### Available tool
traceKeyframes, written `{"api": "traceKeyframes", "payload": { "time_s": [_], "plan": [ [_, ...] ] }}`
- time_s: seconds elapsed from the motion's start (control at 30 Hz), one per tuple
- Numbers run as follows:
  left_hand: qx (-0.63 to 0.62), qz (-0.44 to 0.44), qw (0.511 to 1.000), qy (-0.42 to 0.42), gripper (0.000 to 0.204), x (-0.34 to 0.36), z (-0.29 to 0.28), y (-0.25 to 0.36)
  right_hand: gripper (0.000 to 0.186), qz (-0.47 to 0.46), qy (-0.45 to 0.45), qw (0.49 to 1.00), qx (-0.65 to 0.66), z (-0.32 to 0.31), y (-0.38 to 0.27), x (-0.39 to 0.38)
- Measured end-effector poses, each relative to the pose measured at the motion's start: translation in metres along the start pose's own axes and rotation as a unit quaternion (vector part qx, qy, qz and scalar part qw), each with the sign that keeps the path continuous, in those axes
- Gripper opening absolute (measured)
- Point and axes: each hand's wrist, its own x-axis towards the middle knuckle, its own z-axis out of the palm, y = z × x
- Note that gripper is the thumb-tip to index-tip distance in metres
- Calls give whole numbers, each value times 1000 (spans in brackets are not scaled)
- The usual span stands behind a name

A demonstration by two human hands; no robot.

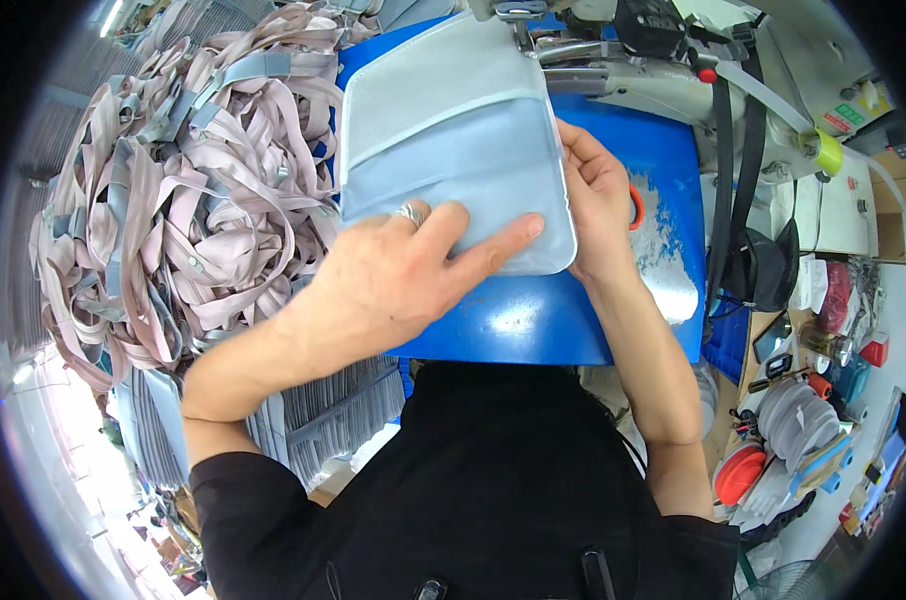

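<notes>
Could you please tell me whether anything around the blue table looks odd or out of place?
The blue table has a pale mottled patch beside the right hand, perhaps wear or lint; I can't tell which. To the left, pinkish straps lie tangled, unlike the neat grey stack below.

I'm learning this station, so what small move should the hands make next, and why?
Perhaps smooth the pale-blue pocketed panel with the left hand: a crease shows beside that hand, while the right hand holds the right edge, near the sewing machine.
</notes>
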Motion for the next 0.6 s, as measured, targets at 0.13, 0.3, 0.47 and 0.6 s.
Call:
{"api": "traceKeyframes", "payload": {
  "time_s": [0.13,0.3,0.47,0.6],
  "plan": [
    [23,13,1000,-14,74,15,-3,-22,34,-17,-16,999,-49,-8,5,4],
    [60,28,998,-16,83,30,0,-55,34,14,-31,999,-28,-8,3,12],
    [72,37,997,-12,76,52,0,-82,35,-18,-30,997,-62,-2,2,28],
    [113,59,992,10,66,66,4,-102,32,-21,-12,997,-73,1,4,42]
  ]
}}
